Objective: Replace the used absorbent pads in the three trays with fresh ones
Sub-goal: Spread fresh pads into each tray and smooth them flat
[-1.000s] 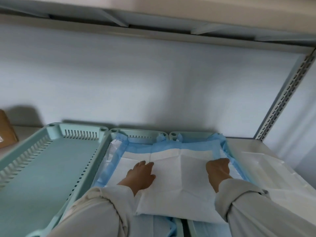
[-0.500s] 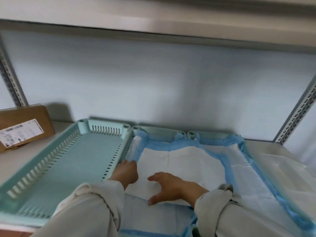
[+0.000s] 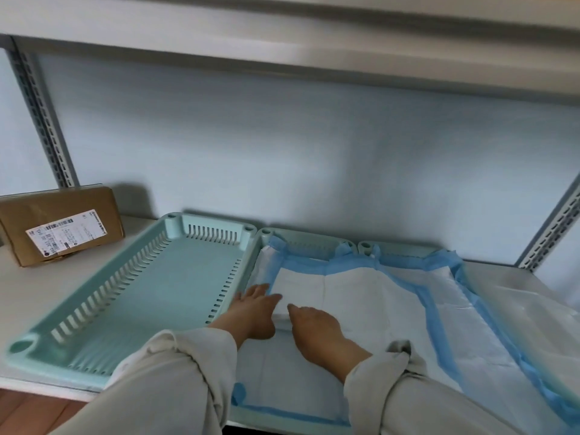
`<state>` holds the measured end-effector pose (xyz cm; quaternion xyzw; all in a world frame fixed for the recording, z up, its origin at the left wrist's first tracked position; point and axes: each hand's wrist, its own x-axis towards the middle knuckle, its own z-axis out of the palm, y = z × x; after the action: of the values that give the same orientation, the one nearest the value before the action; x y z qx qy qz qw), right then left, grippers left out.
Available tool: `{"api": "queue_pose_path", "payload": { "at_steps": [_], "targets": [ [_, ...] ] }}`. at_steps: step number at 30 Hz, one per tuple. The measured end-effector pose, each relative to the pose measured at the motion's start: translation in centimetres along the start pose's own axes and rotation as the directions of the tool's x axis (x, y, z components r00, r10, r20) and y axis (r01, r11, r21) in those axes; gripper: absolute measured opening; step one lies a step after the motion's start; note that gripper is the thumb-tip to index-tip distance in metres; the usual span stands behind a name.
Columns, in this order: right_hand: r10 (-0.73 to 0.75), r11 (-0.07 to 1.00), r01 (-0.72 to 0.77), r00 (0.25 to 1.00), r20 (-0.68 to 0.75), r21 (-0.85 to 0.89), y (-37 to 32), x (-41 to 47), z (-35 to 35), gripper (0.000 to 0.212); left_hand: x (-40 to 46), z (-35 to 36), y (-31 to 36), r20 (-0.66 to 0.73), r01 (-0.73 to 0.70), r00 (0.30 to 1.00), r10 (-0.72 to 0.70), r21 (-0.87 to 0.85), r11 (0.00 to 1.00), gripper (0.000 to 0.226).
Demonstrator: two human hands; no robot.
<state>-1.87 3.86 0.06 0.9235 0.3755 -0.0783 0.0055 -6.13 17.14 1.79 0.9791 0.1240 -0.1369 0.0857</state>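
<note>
**A:** So where do things stand on that shelf?

**B:** Both my hands are down on the folded white pad (image 3: 339,296) that lies across the middle tray (image 3: 309,243) and the right tray (image 3: 405,249). My left hand (image 3: 254,309) rests at the pad's near-left corner, fingers straight and flat, gripping nothing. My right hand (image 3: 317,324) lies just beside it, palm down, fingers loosely spread; I press, I don't pinch.

**A:** And the trays themselves?

**B:** The middle and right ones each carry a blue-edged pad (image 3: 439,309) already. The left tray (image 3: 150,293) is bare, so I judge the folded pad is meant for it.

**A:** What could go wrong from here?

**B:** Mostly dragging. If I slide this pad leftward with flat palms, friction may pull the lining under it along, bunching it or lifting its blue border off the tray wall. The pad is thin and limp, so one corner may fold under as it crosses the rim between trays.

**A:** Anything else nearby?

**B:** My sleeves (image 3: 175,372) hang loose over the near edge of the middle tray and could snag a blue hem. The cardboard box (image 3: 59,224) at far left stands well apart, so that is no worry.
</note>
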Motion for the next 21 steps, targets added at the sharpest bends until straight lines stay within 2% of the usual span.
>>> {"api": "queue_pose_path", "payload": {
  "at_steps": [2,3,6,9,11,13,16,18,21],
  "targets": [
    [0.037,0.997,-0.032,0.996,-0.081,0.069,0.0,0.0,-1.0,0.044,0.0,0.2,0.3,0.046,-0.065,0.997,0.06,0.109,0.992,0.078],
    [0.058,0.994,-0.046,0.992,-0.114,0.103,-0.1,0.0,-1.4,0.044,0.1,0.4,0.4,0.018,-0.071,0.997,0.069,0.151,0.986,0.074],
    [0.059,0.988,-0.03,0.98,-0.191,0.15,-0.2,-0.2,-2.3,0.05,0.0,0.3,0.9,-0.205,-0.05,0.975,0.09,0.189,0.981,0.048],
    [0.021,0.999,-0.018,0.996,-0.088,0.036,0.3,-1.0,-2.0,0.081,0.0,-0.4,1.4,-0.266,-0.081,0.953,0.148,0.245,0.966,0.046],
    [0.088,0.996,-0.088,0.996,0.001,-0.03,0.8,-1.3,-1.8,0.091,0.1,-0.6,1.3,-0.245,-0.094,0.954,0.171,0.296,0.95,0.048],
    [0.139,0.99,-0.139,0.99,0.001,-0.038,1.2,-1.2,-2.3,0.088,0.1,-0.7,1.1,-0.24,-0.094,0.955,0.177,0.322,0.942,0.046],
    [0.1,0.995,-0.1,0.994,-0.044,0.009,1.1,-1.4,-3.8,0.078,0.1,-0.9,1.5,-0.299,-0.125,0.925,0.235,0.343,0.931,0.05],
    [0.048,0.999,-0.047,0.995,-0.093,0.011,1.2,-1.6,-4.7,0.067,0.0,-1.2,2.3,-0.329,-0.144,0.905,0.269,0.359,0.922,0.046],
    [0.017,1.0,-0.02,0.989,-0.147,-0.017,2.4,-1.8,-5.3,0.044,-0.1,-2.1,2.9,-0.288,-0.144,0.924,0.25,0.344,0.928,0.04]
  ]
}}
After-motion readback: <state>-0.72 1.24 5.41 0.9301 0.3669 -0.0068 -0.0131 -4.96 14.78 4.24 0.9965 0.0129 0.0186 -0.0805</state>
